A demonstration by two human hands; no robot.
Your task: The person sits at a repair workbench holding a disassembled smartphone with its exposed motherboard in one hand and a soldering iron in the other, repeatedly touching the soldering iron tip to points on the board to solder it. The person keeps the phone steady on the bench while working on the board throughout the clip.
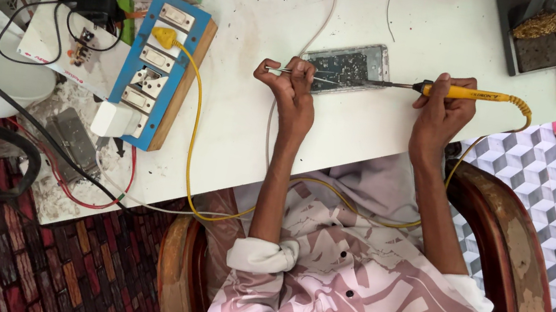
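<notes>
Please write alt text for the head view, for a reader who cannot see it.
A seated person's right hand holds a yellow soldering iron to an opened phone on a white table, while the left hand holds tweezers against it. A blue switchboard lies to the left.

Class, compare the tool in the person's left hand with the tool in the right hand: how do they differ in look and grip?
The tweezers in the left hand are thin, bare metal with no cord; the soldering iron in the right hand has a thick yellow handle trailing a yellow cord. The left hand pinches the tweezers; the right hand wraps around the soldering iron. Both point at the opened phone on the white table.
</notes>
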